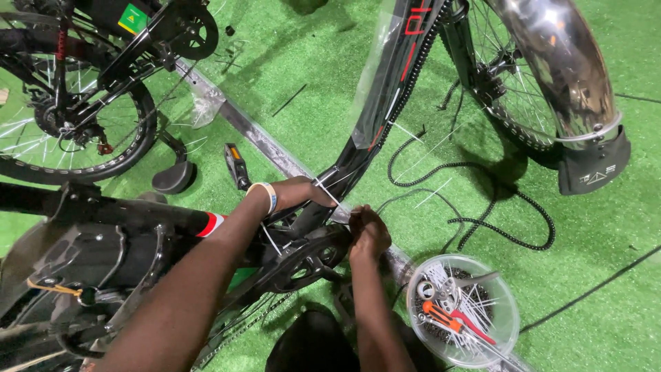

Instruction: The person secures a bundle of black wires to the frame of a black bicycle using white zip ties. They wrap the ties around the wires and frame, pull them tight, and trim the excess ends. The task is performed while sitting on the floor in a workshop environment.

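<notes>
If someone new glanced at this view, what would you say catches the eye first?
Probably the two hands at the centre: the left hand grips the black bicycle frame, while the right hand pinches a white cable tie just below it. Next, the shiny chrome mudguard at upper right and the clear round tub of ties and tools at lower right, all on green turf.

A single head-worn camera is looking steeply down from above the person's own arms, close over the work. The forearms are entering from the bottom edge, at about 6 and 7 o'clock, and reaching toward the frame's centre. The lens is facing the green floor (310, 62), which is filling the background. The black bicycle frame (385, 96) is running from centre toward 12 o'clock. No second view is sharing the scene; the nearest parts are sitting at the lower left.
</notes>
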